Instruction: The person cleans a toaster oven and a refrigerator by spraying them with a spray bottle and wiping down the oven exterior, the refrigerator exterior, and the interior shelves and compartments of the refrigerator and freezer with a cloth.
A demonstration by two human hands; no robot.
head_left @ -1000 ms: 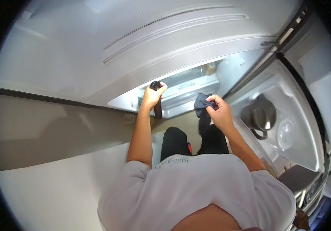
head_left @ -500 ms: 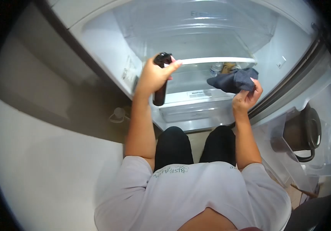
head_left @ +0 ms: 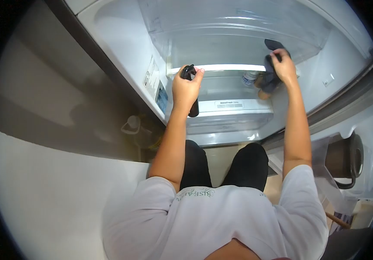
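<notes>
The bottle (head_left: 194, 109) was upright or nearly so in front of the fridge's left half, its head just below the shelf (head_left: 221, 67) edge and its base before the drawer (head_left: 225, 123) front. The left hand's (head_left: 185, 92) fingers were closed round its neck; whether any pressed a trigger could not be told. The cloth (head_left: 272, 74) hung at the shelf's right end, pinched at the top between the right hand's (head_left: 284, 67) thumb and fingers. Its loose end reached down over a brown item (head_left: 263, 94), with a jar (head_left: 250, 78) just beside; whether cloth and item touched was unclear.

The likeliest mishap was the dangling end catching the item or jar and tipping it, since the cloth hung slack so near them. The cloth could also have slipped, being held only at its top. A swing of the bottle might have knocked the shelf edge, which was close to its head.

Half a second earlier the cloth was bunched sideways below the shelf edge; now it hung lengthwise and crossed that edge, the right arm stretched farther in. The left hand's hold on the bottle looked much the same.

Farther out, a jug (head_left: 341, 158) sat in the open door (head_left: 370, 182), to the right.
</notes>
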